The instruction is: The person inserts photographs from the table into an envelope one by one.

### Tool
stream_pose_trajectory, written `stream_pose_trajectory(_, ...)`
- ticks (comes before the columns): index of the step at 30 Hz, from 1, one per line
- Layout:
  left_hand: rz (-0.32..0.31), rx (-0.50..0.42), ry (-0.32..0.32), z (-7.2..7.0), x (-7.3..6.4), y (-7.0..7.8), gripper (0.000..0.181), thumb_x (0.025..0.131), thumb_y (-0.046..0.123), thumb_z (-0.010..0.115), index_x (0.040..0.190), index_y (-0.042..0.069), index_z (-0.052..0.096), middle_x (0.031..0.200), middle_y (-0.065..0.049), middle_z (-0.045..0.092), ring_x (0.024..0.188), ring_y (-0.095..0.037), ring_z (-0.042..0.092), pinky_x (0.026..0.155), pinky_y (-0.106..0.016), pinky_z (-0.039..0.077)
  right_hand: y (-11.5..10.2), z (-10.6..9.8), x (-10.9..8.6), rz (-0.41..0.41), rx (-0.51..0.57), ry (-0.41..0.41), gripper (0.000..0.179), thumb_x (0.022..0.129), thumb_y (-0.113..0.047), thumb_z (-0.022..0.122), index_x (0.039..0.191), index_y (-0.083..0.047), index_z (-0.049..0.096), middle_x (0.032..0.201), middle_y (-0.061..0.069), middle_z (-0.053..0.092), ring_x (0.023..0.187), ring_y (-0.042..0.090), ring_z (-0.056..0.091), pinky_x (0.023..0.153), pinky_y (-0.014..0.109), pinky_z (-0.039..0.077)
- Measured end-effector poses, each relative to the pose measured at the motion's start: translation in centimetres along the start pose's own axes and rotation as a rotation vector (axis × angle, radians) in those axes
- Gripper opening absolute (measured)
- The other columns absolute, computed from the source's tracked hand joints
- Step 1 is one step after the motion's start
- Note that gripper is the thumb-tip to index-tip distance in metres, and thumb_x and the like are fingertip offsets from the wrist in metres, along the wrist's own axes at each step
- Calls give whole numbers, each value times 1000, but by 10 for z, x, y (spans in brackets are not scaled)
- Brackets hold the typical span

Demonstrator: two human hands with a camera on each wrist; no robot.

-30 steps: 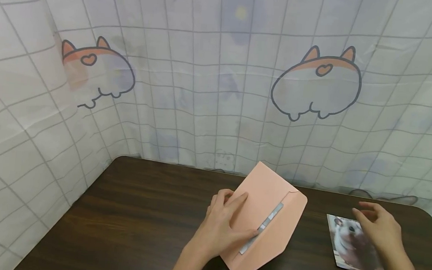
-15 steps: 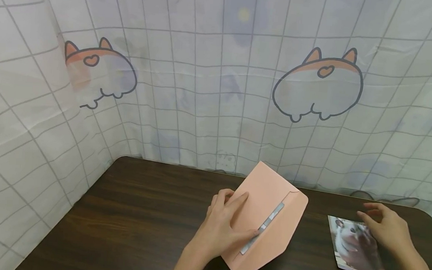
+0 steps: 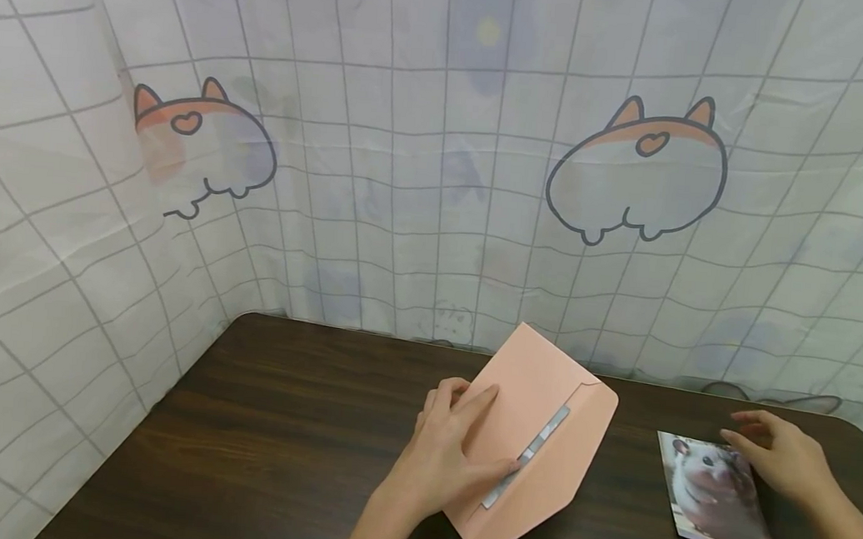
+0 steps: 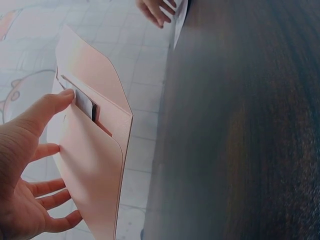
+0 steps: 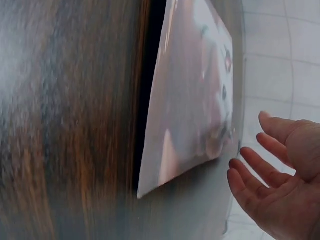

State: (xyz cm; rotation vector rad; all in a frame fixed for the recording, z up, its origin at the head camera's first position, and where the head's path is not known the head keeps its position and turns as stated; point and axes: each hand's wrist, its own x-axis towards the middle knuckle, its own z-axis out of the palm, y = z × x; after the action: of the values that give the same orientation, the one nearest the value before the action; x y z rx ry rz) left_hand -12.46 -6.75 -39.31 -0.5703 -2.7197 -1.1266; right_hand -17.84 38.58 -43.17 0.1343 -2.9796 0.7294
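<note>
head view: the pink envelope [image 3: 524, 397] is held tilted above the table [image 3: 278, 426], a little right of its middle, with its top corner covering part of the far edge. a grey insert [image 3: 543, 438] sits in its pocket, only a strip showing at the mouth, so most of it is probably inside, though whether it is going in or coming out i cannot tell. the flap [image 3: 555, 466] is unfolded, not yet down over the mouth, and the photo card [image 3: 716, 498], printed with a furry animal, lies outside the envelope, toward the table's right edge. the left hand [image 3: 441, 454] reaches from the near edge and is clamped on the envelope, thumb across the insert, fingers along the left side; how far they wrap behind is unclear. the right hand [image 3: 794, 462] hangs just beside the photo card, fingers loosely bent and apart, gripping nothing. behind the far edge hangs a gridded cloth [image 3: 408, 176] with cartoon animals.
</note>
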Motion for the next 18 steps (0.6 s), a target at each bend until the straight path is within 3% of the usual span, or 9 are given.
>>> stream_pose_trajectory(12, 4, 3, 6, 0, 0, 1, 82, 83, 43, 89, 154, 18, 56, 144, -8, 45, 128, -25, 43, 101, -49, 44, 13, -4, -3, 18, 1, -47, 46, 108, -25, 59, 124, 18, 58, 108, 37, 68, 101, 57, 66, 79, 68, 49)
stream_pose_trajectory(14, 2, 2, 5, 0, 0, 1, 82, 83, 43, 90, 154, 18, 56, 144, -8, 46, 128, -25, 43, 100, -48, 45, 14, -4, -3, 23, 11, -64, 46, 108, -25, 59, 125, 18, 58, 106, 35, 69, 93, 49, 69, 75, 59, 54)
stream_pose_trajectory(18, 1, 2, 4, 0, 0, 1, 82, 83, 43, 90, 154, 18, 56, 143, -8, 46, 129, -25, 43, 100, -49, 45, 15, -4, -4, 31, 36, -89, 45, 108, -23, 59, 125, 19, 57, 99, 24, 72, 77, 19, 67, 65, 34, 55)
